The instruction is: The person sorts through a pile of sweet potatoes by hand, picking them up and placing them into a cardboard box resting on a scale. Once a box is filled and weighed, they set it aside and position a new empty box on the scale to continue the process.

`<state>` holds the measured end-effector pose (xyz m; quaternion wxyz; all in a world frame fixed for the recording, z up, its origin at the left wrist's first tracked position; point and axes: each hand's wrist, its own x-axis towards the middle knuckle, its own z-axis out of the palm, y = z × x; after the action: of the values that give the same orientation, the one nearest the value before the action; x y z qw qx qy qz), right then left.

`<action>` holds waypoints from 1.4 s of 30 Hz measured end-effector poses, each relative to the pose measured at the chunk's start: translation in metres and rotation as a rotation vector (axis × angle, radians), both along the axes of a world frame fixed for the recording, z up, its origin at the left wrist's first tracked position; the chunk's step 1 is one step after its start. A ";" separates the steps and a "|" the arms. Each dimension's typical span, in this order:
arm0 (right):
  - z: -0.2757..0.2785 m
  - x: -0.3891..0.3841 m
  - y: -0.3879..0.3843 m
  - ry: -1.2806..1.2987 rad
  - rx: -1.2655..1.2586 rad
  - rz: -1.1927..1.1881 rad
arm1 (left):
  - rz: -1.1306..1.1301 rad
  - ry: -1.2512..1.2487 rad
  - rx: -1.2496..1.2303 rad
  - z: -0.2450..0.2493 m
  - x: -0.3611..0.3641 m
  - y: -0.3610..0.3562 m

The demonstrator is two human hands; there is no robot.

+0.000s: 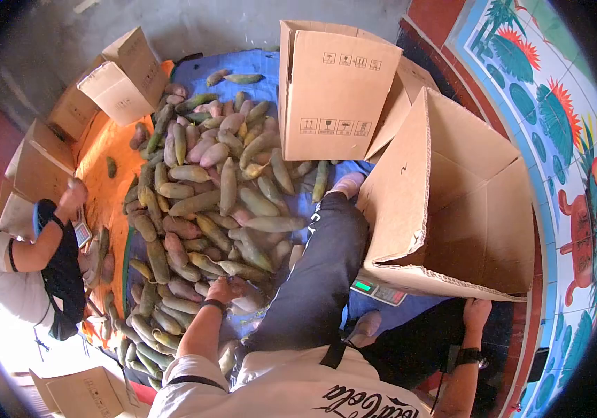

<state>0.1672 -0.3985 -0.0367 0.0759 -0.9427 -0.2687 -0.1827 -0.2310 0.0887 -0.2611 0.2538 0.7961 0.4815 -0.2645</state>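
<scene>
Steadying, probably: right grip [477,313] met rim of open brown cardboard box [399,188], apparently on lit grey scale [382,294] | left grip [223,290] touched long green-brown vegetables [195,203] heaped on blue sheet [190,73] | couldn't tell if either clamped

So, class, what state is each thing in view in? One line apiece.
Large box: open
Scale: on, display lit green
Vegetables: loose, heaped
Blue sheet: spread, partly covered
Orange sheet: spread, partly covered
Tall box: standing
Left hand: at the vegetables, grip unclear
Right hand: at large box's edge, grip unclear
</scene>
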 end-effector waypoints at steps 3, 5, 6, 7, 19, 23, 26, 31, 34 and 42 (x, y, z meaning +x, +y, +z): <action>0.000 -0.002 0.003 -0.040 0.012 0.007 | 0.036 -0.014 -0.050 0.003 -0.002 -0.001; 0.001 -0.002 0.003 -0.007 -0.006 -0.013 | 0.024 -0.037 -0.042 0.000 -0.006 -0.002; 0.001 -0.002 0.002 0.026 -0.029 -0.033 | 0.016 -0.081 -0.049 -0.002 -0.009 -0.004; 0.000 -0.002 0.001 0.027 -0.023 -0.036 | 0.008 -0.124 -0.058 -0.002 -0.010 -0.005; -0.005 -0.001 -0.001 0.009 0.011 -0.024 | 0.190 -0.011 -0.148 0.021 0.013 -0.024; -0.013 0.004 -0.008 -0.007 0.019 -0.030 | 0.248 -0.078 -0.195 -0.045 -0.007 -0.014; -0.012 0.004 -0.008 0.003 0.018 -0.031 | -0.246 -0.107 0.153 -0.062 -0.007 -0.008; -0.006 -0.001 -0.003 0.025 0.033 -0.045 | -0.089 0.169 -0.140 -0.032 0.020 -0.013; -0.008 0.000 -0.003 0.010 0.054 -0.044 | 0.013 0.151 -0.134 -0.023 0.025 -0.018; -0.007 -0.001 -0.002 0.034 0.012 -0.073 | -0.034 0.201 -0.141 -0.025 0.017 -0.013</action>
<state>0.1660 -0.4003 -0.0439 0.0797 -0.9543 -0.2318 -0.1709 -0.2144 0.0760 -0.2866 0.2548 0.7539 0.4710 -0.3805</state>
